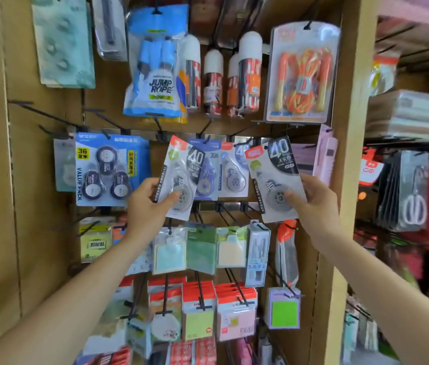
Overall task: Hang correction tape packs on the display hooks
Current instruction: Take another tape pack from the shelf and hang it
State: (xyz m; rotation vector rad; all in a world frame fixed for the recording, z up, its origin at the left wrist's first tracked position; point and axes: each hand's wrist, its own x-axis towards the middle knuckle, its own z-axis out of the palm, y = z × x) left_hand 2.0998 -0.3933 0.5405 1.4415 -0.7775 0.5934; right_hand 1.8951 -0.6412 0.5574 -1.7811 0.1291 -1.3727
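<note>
Up close, reaching in from the two bottom corners with bare arms. Gripping one correction tape pack in each of the hands. Pinching the left pack (184, 169) at its bottom end with the left hand (145, 206), thumb on the front over the round tape wheel, fingers behind. Holding the right pack (274, 175) the same way with the right hand (316, 204), thumb by the wheel, fingers curled round the back.

Both packs held long way up and down, red top end up, wheel end down, fronts with the big "40" facing the camera. Tipped a little, the left one with its top to the right, the right one with its top to the left. Sticking up above the hands and well apart from each other.

Just behind, on a brown display board (37, 233), rows of black hooks (245, 140). Cannot tell whether either held pack touches one. Hanging between the two held packs, a blue "30m" tape pack (208, 177). Off to the left, a big blue value pack (110, 167) with three tapes. Lower down, sticky note pads (200, 251). Higher up, a blue jump rope bag (155, 75) and an orange jump rope pack (303, 75).
</note>
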